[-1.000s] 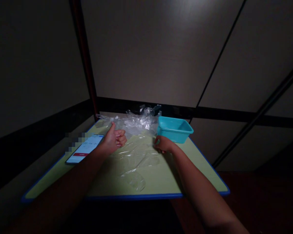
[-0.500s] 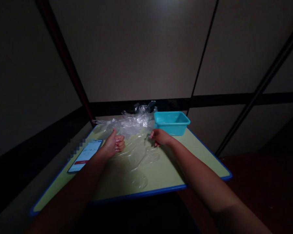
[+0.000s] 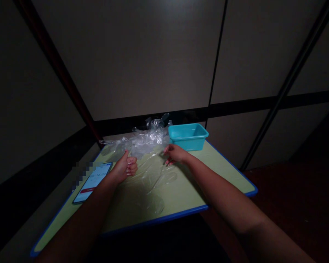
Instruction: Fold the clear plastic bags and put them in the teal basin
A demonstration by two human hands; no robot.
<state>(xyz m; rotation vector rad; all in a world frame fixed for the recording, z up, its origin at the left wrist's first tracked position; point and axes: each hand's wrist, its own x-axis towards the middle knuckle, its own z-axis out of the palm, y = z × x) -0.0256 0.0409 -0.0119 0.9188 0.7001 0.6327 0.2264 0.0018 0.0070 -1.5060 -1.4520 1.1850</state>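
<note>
One clear plastic piece [image 3: 153, 179] runs near to far, between the curled left hand [image 3: 124, 168] and bent-fingered right hand [image 3: 176, 153]; too dim to tell if either grips it.

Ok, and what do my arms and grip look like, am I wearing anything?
Your left forearm and right forearm show no sleeve, watch or bracelet. The left grip and right grip are bare, without gloves. It's too dim to rule out rings.
</note>
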